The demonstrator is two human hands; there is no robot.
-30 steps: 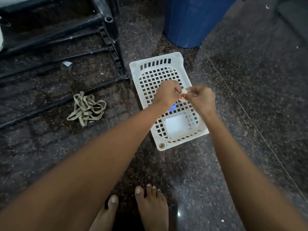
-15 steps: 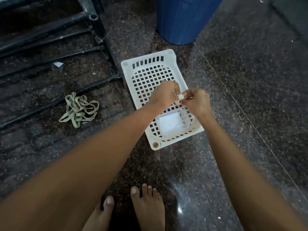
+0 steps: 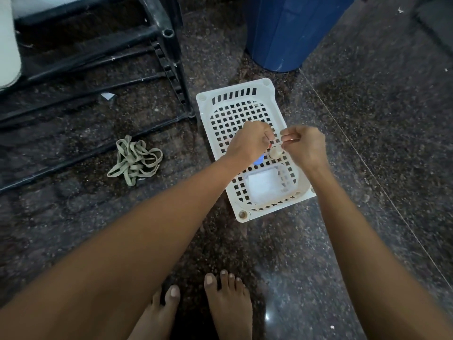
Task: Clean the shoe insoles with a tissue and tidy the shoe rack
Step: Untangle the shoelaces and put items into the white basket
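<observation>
Arms stretched over the basket. Right hand pinches a small white bit dangling under its fingertips; left hand curled right beside, grip unclear.

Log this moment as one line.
left hand: pinches small pale item | right hand: pinches same item | white basket: on floor, below hands | shoe rack: beside basket

Home interior at floor level: polished dark granite floor, black plastic shoe rack left of the left hand, blue bin beyond the right hand, white perforated basket beneath both, bare feet nearer.
</observation>
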